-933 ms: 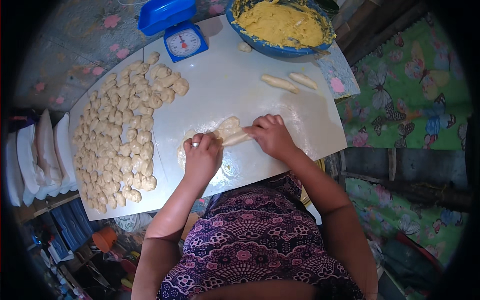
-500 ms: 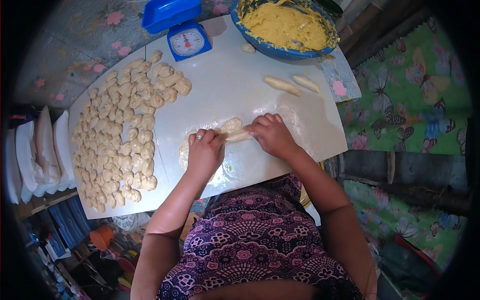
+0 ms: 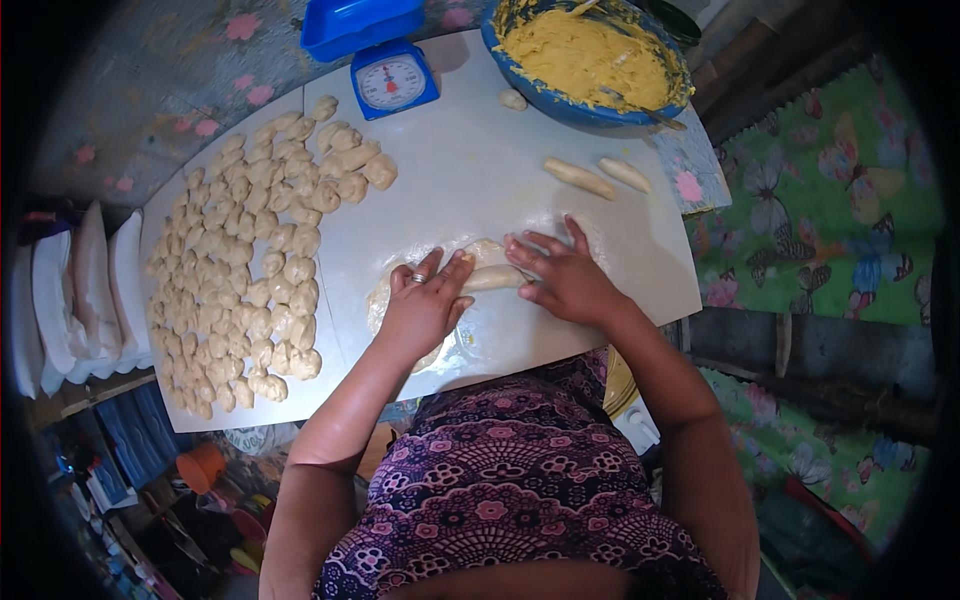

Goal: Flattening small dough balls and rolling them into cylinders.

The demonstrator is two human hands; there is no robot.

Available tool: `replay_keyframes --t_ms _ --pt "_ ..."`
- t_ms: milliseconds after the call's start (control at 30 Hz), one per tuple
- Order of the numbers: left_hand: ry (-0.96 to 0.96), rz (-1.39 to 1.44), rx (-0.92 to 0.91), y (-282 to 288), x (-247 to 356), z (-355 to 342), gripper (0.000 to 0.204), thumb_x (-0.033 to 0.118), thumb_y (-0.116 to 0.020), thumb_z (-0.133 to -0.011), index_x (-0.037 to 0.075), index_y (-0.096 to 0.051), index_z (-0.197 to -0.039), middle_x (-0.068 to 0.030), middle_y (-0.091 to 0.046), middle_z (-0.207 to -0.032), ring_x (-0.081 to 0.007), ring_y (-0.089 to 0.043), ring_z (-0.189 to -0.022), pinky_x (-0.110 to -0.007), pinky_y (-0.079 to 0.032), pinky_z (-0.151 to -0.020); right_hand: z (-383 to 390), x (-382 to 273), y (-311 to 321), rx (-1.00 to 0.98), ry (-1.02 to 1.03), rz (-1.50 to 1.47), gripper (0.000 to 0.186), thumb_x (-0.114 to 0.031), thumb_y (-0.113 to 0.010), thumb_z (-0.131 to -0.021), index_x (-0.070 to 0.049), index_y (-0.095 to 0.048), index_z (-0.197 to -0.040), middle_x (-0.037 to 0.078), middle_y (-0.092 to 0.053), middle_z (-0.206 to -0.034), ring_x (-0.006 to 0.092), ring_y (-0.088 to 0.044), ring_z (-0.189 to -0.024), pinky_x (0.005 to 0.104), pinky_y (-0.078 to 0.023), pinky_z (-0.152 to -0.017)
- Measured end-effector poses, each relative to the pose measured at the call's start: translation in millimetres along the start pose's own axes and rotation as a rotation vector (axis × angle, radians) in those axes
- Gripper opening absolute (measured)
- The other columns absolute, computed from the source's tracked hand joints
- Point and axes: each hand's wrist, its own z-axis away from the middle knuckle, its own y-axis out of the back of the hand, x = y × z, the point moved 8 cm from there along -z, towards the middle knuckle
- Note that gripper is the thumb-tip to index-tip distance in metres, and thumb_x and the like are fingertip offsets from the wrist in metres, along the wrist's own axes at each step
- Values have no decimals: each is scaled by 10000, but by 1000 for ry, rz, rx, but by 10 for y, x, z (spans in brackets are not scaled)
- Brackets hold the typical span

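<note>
Head view showed two bare hands working with soft dough by the near edge of a white surface. One pale dough roll lay between the hands, a bit in from the middle of that near edge. The left hand, with a ring on one finger, had its fingers bent over the left end of the roll. I could not tell if that grip was pinching the roll or just resting on it. The right hand had an open grip, with its fingers spread wide and its thumb by the right end of the roll. Some flat dough stuck out on the left side of the left hand.

Lots of little dough lumps sat close together along the left edge. A blue scale stood at the far edge, left of its middle. At the far right corner was a big blue bowl of yellow mush, with one small dough ball just beside it. Two dough sticks lay near the right edge.
</note>
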Motion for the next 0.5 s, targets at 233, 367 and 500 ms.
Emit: replay_keyframes --t_ms 233,367,500 --pt "100 105 -170 -41 -118 -70 628 430 -528 -917 104 -374 -1432 -106 -546 -1341 -309 -354 -1365 -495 -284 -968 -359 -17 -276 20 -13 -43 686 -494 -449 -938 -190 -220 -1509 86 -533 -1342 255 -379 -1346 618 -73 -1113" --pt "125 157 -151 -18 -190 -72 697 512 -464 -931 86 -320 -1463 -129 -494 -1390 -306 -298 -1402 -508 -258 -981 -547 12 -161 -44 -18 -66 660 -503 -401 -957 -197 -211 -1510 71 -510 -1375 257 -355 -1364 622 -57 -1117" --pt "88 136 -268 -84 -173 -85 730 536 -452 -929 89 -281 -1480 -113 -447 -1434 -313 -280 -1411 -514 -247 -988 -561 54 -245 -63 5 -61 651 -513 -363 -971 -180 -209 -1508 52 -400 -1472 258 -304 -1396 616 1 -1125"
